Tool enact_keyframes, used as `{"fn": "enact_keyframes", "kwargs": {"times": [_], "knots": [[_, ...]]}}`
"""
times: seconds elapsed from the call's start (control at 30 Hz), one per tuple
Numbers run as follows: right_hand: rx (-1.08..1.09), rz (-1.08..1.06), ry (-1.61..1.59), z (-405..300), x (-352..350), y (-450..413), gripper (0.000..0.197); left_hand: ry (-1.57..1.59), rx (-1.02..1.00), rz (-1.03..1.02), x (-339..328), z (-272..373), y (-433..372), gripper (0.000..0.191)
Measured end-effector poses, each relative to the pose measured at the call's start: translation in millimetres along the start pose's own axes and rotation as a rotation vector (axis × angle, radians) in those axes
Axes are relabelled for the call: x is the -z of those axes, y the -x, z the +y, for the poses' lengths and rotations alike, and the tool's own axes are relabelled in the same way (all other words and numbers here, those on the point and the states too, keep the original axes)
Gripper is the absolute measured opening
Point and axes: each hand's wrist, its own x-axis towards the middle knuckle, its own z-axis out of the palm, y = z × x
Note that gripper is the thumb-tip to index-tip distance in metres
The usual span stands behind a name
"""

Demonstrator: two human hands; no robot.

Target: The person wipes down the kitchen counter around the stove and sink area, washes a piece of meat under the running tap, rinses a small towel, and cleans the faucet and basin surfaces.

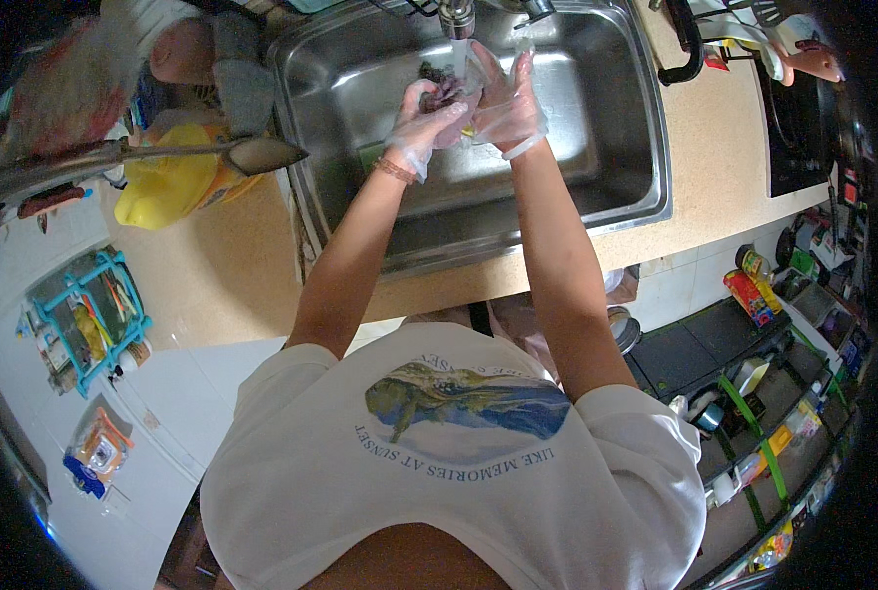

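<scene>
Both hands wear thin clear plastic gloves and are over the stainless steel sink (594, 184). My left hand (425, 125) is closed around a wet, purplish item (447, 99), whose exact kind I cannot tell. Dark green matter (435, 71) shows just beyond its fingers. Water (459, 57) runs from the faucet (457, 18) onto the item between the hands. Close beside it, my right hand (509, 107) has its fingers apart and its palm turned toward the stream. A small yellow bit (468, 131) shows between the two hands.
A beige countertop (217, 280) surrounds the sink. A yellow plastic item (166, 177) and a long-handled ladle (262, 156) are at left, near a blue rack (92, 317). At right are a black cooktop (796, 133) and a shelf of containers (752, 295).
</scene>
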Motion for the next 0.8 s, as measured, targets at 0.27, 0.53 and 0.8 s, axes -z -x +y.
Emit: {"fn": "enact_keyframes", "kwargs": {"times": [0.27,0.53,0.8], "knots": [[0.133,-0.012,1.159,11,-7,-13,0.040,-0.551,-0.189,-0.026,49,-45,-57,0.062],[0.608,0.045,1.257,13,23,-49,0.019,-0.841,-0.112,-0.126,-9,-21,-39,0.057],[0.245,0.472,0.392,12,3,-41,0.025,-0.993,-0.355,-0.011,-13,-30,-41,0.050]]}}
